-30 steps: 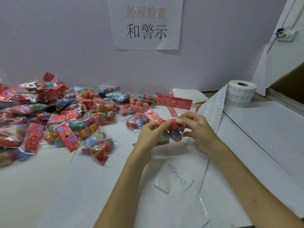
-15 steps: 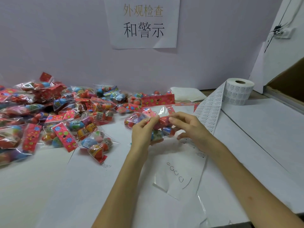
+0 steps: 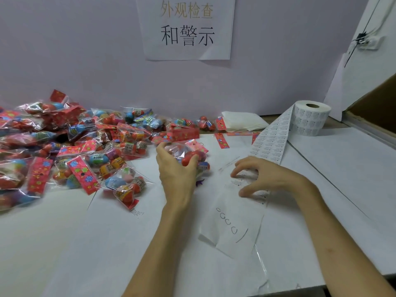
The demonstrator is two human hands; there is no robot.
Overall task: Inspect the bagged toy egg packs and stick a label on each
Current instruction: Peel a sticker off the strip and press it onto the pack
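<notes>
White table (image 3: 64,243), lilac wall (image 3: 85,50); left grip (image 3: 175,170) clutches egg pack (image 3: 188,156), right grip (image 3: 267,179) spread over label strip (image 3: 272,142).

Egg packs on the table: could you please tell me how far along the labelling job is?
Done: unclear; I cannot see labels on the piled packs. In hand: the left hand grips one egg pack while the right hand reaches onto the label strip. Left: probably most of the pile, and the label roll looks thick.
</notes>
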